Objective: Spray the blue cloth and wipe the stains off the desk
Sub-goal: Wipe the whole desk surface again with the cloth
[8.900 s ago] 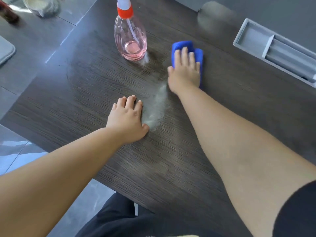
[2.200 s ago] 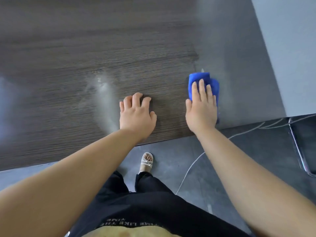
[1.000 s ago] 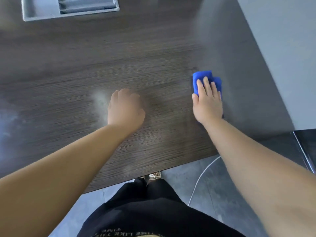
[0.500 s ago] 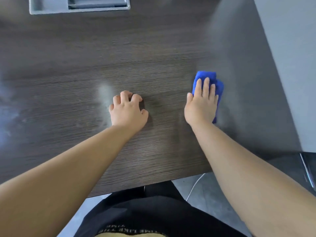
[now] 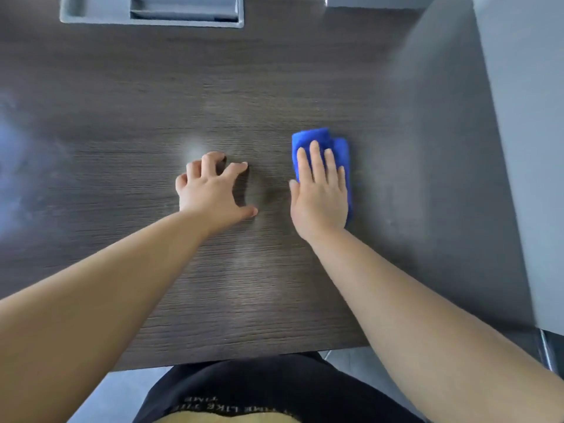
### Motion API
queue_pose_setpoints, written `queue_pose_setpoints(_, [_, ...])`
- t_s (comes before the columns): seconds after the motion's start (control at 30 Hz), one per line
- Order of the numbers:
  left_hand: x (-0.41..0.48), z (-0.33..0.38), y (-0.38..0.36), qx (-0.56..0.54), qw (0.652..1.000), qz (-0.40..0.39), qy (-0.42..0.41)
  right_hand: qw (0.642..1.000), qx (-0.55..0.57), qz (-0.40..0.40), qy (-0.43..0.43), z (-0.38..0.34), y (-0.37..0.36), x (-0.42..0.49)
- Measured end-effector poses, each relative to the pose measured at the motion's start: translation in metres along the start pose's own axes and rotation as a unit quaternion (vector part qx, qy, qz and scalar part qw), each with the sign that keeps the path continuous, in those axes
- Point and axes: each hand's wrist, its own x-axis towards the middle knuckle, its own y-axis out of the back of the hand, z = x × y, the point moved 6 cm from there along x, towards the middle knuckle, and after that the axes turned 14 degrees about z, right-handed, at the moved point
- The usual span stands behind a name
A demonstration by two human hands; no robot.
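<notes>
**Head view: flat palm on the blue cloth, other hand braced beside it**

Head camera looks straight down on both bare hands. On the right hand (image 5: 320,196), the fingers (image 5: 314,160) lie stretched out flat and close together, pressing down on the blue cloth (image 5: 323,138); they are not curled around it, so the cloth is pinned under the palm rather than gripped. Folded into a thick pad, the cloth shows beyond the fingertips and along the hand's outer edge, and it lies on the tabletop (image 5: 305,87) a little right of centre.

Fingers of the left hand (image 5: 210,190) are spread and bent at the knuckles, tips touching the wood, thumb stuck out toward the other hand. This hand holds nothing. A narrow strip of bare wood separates the two hands.

Just beyond the left fingertips sits a small pale smudge (image 5: 193,148). A wider bluish haze (image 5: 18,166) covers the surface at the far left, well apart from the cloth.

Dark woodgrain runs side to side across the tabletop. At its far edge a grey recessed tray (image 5: 73,10) is set into the surface. To the right, a plain grey wall (image 5: 525,117) meets the desk. Below the near edge, the person's black clothing (image 5: 274,389) and some grey floor (image 5: 128,389) are visible.
</notes>
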Motion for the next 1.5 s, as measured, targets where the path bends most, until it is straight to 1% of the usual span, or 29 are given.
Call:
queue_pose_setpoints(0.07, [0.001, 0.0, 0.0, 0.003, 1.0, 0.002, 0.004, 0.989, 0.025, -0.009, 0.147, -0.018, 0.002, -0.025])
queue_pose_setpoints(0.13, [0.002, 0.001, 0.001, 0.004, 1.0, 0.003, 0.008, 0.961, 0.025, -0.061, 0.27, -0.004, 0.006, -0.023])
queue_pose_setpoints(0.17, [0.003, 0.001, 0.001, 0.007, 1.0, 0.002, 0.008, 0.951, 0.01, -0.061, 0.304, 0.012, 0.007, -0.01])
queue_pose_setpoints(0.2, [0.003, 0.001, 0.001, 0.01, 1.0, -0.002, 0.006, 0.953, -0.006, -0.034, 0.3, 0.029, 0.009, 0.009])
queue_pose_setpoints(0.23, [0.003, 0.001, 0.001, 0.013, 1.0, -0.006, 0.005, 0.968, -0.019, -0.029, 0.25, 0.047, 0.009, 0.032])
queue_pose_setpoints(0.3, [0.004, 0.0, 0.002, 0.013, 1.0, -0.003, 0.008, 0.997, -0.026, -0.036, 0.063, 0.071, 0.007, 0.072])
queue_pose_setpoints(0.33, [0.004, 0.0, 0.001, 0.013, 1.0, -0.002, 0.01, 0.999, -0.028, -0.02, -0.012, 0.068, 0.006, 0.08])
queue_pose_setpoints(0.37, [0.004, 0.0, 0.002, 0.014, 1.0, -0.001, 0.009, 0.998, -0.034, -0.006, -0.051, 0.054, 0.005, 0.079])
queue_pose_setpoints(0.4, [0.004, 0.0, 0.001, 0.013, 1.0, 0.0, 0.008, 0.998, -0.033, -0.003, -0.048, 0.035, 0.001, 0.071])
queue_pose_setpoints(0.43, [0.005, 0.0, 0.001, 0.008, 1.0, 0.006, 0.009, 1.0, -0.018, -0.006, -0.001, 0.012, -0.004, 0.058])
queue_pose_setpoints(0.5, [0.005, -0.002, 0.002, 0.002, 1.0, 0.024, 0.013, 0.987, 0.029, -0.019, 0.159, -0.025, -0.005, 0.02])
queue_pose_setpoints(0.57, [0.004, -0.006, 0.003, -0.003, 0.999, 0.05, 0.019, 0.945, 0.038, -0.072, 0.316, -0.027, -0.002, 0.0])
queue_pose_setpoints(0.63, [0.0, -0.009, 0.004, -0.022, 0.997, 0.067, 0.022, 0.914, 0.026, -0.08, 0.396, -0.006, -0.003, 0.022])
queue_pose_setpoints(0.67, [-0.002, -0.01, 0.003, -0.037, 0.997, 0.066, 0.017, 0.925, 0.017, -0.058, 0.376, 0.006, -0.003, 0.044])
queue_pose_setpoints(0.7, [-0.004, -0.011, 0.003, -0.057, 0.996, 0.066, 0.016, 0.948, 0.009, -0.061, 0.311, 0.018, -0.004, 0.069])
queue_pose_setpoints(0.77, [-0.005, -0.017, 0.007, -0.094, 0.991, 0.09, 0.028, 0.99, -0.004, -0.047, 0.131, 0.028, -0.007, 0.11])
queue_pose_setpoints(0.8, [-0.005, -0.022, 0.011, -0.099, 0.988, 0.108, 0.044, 0.997, -0.012, -0.031, 0.067, 0.02, -0.01, 0.116])
queue_pose_setpoints(0.83, [-0.005, -0.028, 0.014, -0.089, 0.986, 0.123, 0.065, 0.999, -0.02, -0.021, 0.032, 0.004, -0.009, 0.113])
queue_pose_setpoints(0.87, [-0.006, -0.036, 0.016, -0.071, 0.984, 0.134, 0.092, 0.999, -0.017, -0.024, 0.036, -0.017, -0.012, 0.102])
queue_pose_setpoints(0.93, [-0.008, -0.052, 0.018, -0.036, 0.981, 0.137, 0.136, 0.987, 0.029, -0.042, 0.152, -0.061, -0.017, 0.064])
queue_pose_setpoints(1.0, [-0.01, -0.065, 0.018, -0.019, 0.981, 0.117, 0.154, 0.942, 0.062, -0.075, 0.323, -0.08, -0.017, 0.022])
queue_pose_setpoints(1.07, [-0.01, -0.076, 0.017, -0.01, 0.982, 0.081, 0.168, 0.902, 0.053, -0.098, 0.416, -0.066, -0.015, 0.03])
queue_pose_setpoints(1.1, [-0.01, -0.078, 0.017, -0.004, 0.983, 0.065, 0.172, 0.904, 0.035, -0.084, 0.417, -0.053, -0.017, 0.049])
queue_pose_setpoints(1.13, [-0.009, -0.078, 0.017, 0.002, 0.984, 0.052, 0.172, 0.923, 0.02, -0.066, 0.38, -0.04, -0.018, 0.075])
queue_pose_setpoints(1.23, [-0.006, -0.076, 0.019, 0.011, 0.984, 0.04, 0.175, 0.985, -0.007, -0.068, 0.158, -0.019, -0.017, 0.142])
queue_pose_setpoints(1.3, [-0.003, -0.074, 0.02, 0.022, 0.984, 0.025, 0.177, 0.996, -0.004, -0.059, 0.062, -0.04, -0.019, 0.142])
queue_pose_setpoints(1.33, [-0.002, -0.074, 0.019, 0.025, 0.983, 0.018, 0.179, 0.997, 0.003, -0.063, 0.054, -0.057, -0.023, 0.129])
queue_pose_setpoints(1.4, [-0.001, -0.074, 0.018, 0.024, 0.983, 0.016, 0.182, 0.986, 0.03, -0.065, 0.154, -0.093, -0.028, 0.086])
queue_pose_setpoints(1.5, [0.001, -0.072, 0.019, 0.025, 0.984, 0.016, 0.177, 0.925, 0.067, -0.101, 0.36, -0.1, -0.02, 0.044])
